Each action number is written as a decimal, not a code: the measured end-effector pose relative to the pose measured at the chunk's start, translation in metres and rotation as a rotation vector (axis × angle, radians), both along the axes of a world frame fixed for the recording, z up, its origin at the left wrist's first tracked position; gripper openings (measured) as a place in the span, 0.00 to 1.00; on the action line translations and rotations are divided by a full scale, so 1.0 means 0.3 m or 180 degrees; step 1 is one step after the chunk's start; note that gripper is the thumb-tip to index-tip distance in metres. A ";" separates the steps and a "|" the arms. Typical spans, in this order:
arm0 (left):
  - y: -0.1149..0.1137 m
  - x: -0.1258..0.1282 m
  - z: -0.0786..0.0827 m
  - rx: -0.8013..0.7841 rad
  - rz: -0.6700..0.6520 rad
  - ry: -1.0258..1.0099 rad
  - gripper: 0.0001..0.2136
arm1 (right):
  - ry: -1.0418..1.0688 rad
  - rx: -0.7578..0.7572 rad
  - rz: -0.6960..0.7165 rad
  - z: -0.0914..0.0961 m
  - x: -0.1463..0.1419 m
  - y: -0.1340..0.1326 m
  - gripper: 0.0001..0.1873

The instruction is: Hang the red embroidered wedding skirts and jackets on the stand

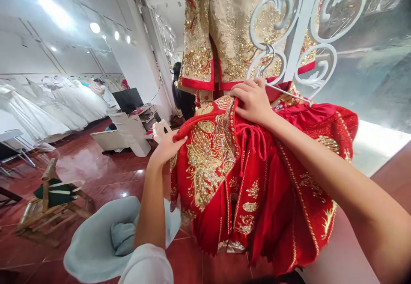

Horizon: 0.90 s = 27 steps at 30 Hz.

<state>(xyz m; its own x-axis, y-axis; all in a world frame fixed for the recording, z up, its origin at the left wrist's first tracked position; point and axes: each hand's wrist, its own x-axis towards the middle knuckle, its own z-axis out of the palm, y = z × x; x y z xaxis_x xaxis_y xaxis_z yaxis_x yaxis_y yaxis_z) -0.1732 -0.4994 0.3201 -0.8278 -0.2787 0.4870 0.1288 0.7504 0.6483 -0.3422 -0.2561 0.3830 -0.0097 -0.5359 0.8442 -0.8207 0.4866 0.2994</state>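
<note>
A red garment with gold embroidery (212,160) hangs in front of me on a metal hanger (289,92), whose hook reaches up to the white scrollwork stand. At the garment's left shoulder edge, my left hand (167,147) pinches the red fabric between thumb and fingers. My right hand (252,100) is closed on the garment's upper edge, just below the hanger hook. Red tie cords (253,140) dangle under my right hand. Behind it hangs a beige and gold embroidered jacket (224,31) with a red hem.
White metal scrollwork (297,31) stands at the upper right. A grey-blue armchair (96,232) with a cushion is at lower left, near a wooden folding chair (54,202). Further back are a desk with a monitor (127,100), white gowns (38,108) and people.
</note>
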 end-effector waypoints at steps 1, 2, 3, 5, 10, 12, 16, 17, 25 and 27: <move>0.012 0.012 0.018 -0.0160 -0.0032 -0.0014 0.25 | -0.0013 0.0010 -0.0011 0.000 0.001 0.000 0.09; 0.033 0.023 0.038 -0.0372 -0.0040 0.0097 0.30 | -0.0025 0.0033 -0.0018 0.001 0.002 0.000 0.10; 0.060 0.031 0.058 -0.0585 -0.0086 0.0223 0.35 | -0.0043 0.0061 -0.0018 0.001 0.003 0.000 0.10; 0.132 0.031 0.096 -0.0927 -0.0256 0.0311 0.36 | -0.0097 0.0117 -0.0001 0.003 0.005 0.002 0.11; 0.271 -0.042 0.122 -0.1668 0.0736 0.0173 0.23 | -0.0194 0.0231 -0.0042 0.009 0.018 0.009 0.14; 0.271 -0.069 0.104 -0.1822 0.1048 0.0056 0.23 | -0.0183 0.0318 -0.0045 0.010 0.028 0.015 0.15; 0.204 -0.092 0.071 -0.1822 0.1249 0.0047 0.21 | -0.0210 0.0033 -0.0185 0.005 0.061 0.064 0.17; 0.184 -0.095 0.069 -0.1744 0.1223 0.0034 0.20 | -0.0258 -0.0246 -0.0357 0.004 0.070 0.088 0.18; 0.122 -0.092 0.096 -0.1283 0.0761 0.0148 0.19 | -0.0905 -0.0837 -0.1361 0.006 0.103 0.300 0.13; 0.125 -0.087 0.105 -0.1237 0.0752 0.0139 0.19 | -0.0883 -0.0668 -0.1297 0.008 0.096 0.314 0.13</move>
<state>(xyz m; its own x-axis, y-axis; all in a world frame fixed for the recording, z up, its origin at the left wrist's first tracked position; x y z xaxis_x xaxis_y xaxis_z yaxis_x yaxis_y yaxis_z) -0.1994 -0.4618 0.3516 -0.7398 -0.2470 0.6259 -0.0541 0.9490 0.3105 -0.3133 -0.1620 0.3854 -0.4199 -0.2619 0.8690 -0.5873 0.8084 -0.0401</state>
